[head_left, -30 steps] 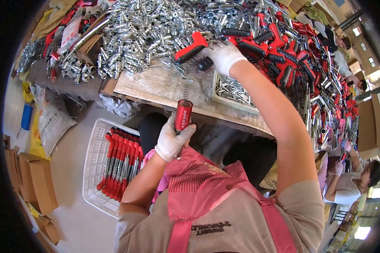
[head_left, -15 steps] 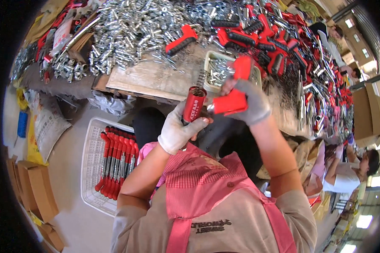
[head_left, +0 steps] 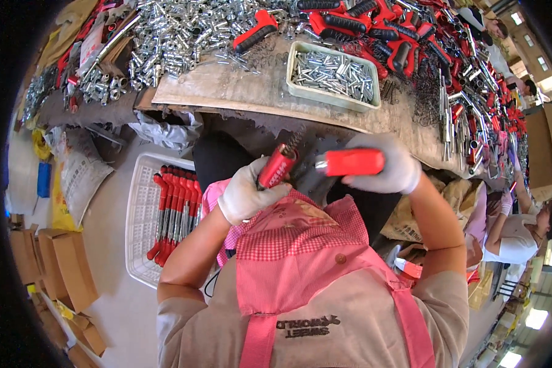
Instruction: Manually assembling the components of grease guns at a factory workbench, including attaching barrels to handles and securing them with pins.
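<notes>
Two parts held off the surface point(head_left: 245, 92) near edge: left hand point(head_left: 246, 195) fingers clamped on red tube point(head_left: 277, 165), axis tilted up-right; right hand point(head_left: 391, 167) fingers clamped on red handle point(head_left: 352, 162), horiz., metal tip pointing left at tube, small gap.

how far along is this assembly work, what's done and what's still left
Done: a row of finished red tools lies in the white basket on the floor. In hand: the left hand holds a red tube piece, and the right hand brings a red handle part toward it, not yet joined. Left: many loose red handles and heaps of metal parts cover the workbench, so plenty remains.
</notes>
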Action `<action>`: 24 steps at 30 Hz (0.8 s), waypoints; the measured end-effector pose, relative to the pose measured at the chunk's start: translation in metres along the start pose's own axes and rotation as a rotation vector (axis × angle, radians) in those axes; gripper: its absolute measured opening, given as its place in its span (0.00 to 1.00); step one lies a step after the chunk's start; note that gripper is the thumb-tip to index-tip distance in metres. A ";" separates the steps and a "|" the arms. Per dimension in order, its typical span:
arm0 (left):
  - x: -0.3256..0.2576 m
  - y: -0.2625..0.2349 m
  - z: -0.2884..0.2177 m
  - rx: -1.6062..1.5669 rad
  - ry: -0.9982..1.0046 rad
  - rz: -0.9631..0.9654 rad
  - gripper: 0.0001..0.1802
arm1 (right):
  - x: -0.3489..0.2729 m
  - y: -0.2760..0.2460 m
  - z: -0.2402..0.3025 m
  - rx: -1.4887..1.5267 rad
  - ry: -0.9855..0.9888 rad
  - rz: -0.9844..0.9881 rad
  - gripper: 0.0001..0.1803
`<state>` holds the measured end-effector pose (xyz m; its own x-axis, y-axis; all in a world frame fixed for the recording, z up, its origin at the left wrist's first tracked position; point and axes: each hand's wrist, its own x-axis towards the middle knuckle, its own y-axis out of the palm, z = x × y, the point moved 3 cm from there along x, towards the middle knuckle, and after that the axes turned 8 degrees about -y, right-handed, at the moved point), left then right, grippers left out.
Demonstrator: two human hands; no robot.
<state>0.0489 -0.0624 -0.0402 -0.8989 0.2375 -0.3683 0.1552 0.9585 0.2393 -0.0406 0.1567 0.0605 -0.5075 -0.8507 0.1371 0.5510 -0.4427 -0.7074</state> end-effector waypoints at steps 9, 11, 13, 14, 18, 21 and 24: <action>0.000 0.014 0.025 0.684 -0.141 0.327 0.25 | -0.014 0.003 -0.014 -0.002 0.019 0.348 0.19; -0.002 0.025 0.027 0.644 -0.050 0.372 0.20 | -0.021 0.023 -0.018 -0.035 0.011 0.492 0.19; 0.004 0.025 0.049 0.569 0.064 0.405 0.21 | -0.025 0.037 -0.019 -0.096 -0.063 0.549 0.19; 0.007 0.024 0.055 0.548 -0.059 0.496 0.21 | -0.025 0.039 -0.022 -0.090 -0.057 0.549 0.19; 0.013 0.031 0.053 0.409 -0.221 0.669 0.19 | -0.019 0.039 -0.010 -0.496 -0.640 0.295 0.14; 0.015 0.036 0.051 0.320 -0.198 0.730 0.18 | -0.016 0.038 -0.001 -0.649 -0.834 0.314 0.13; 0.017 0.039 0.049 0.304 -0.153 0.768 0.18 | -0.019 0.042 -0.002 -0.669 -0.987 0.306 0.13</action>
<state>0.0599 -0.0133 -0.0812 -0.4358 0.8393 -0.3249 0.8248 0.5169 0.2289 -0.0094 0.1550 0.0267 0.4614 -0.8721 0.1631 -0.0363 -0.2023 -0.9787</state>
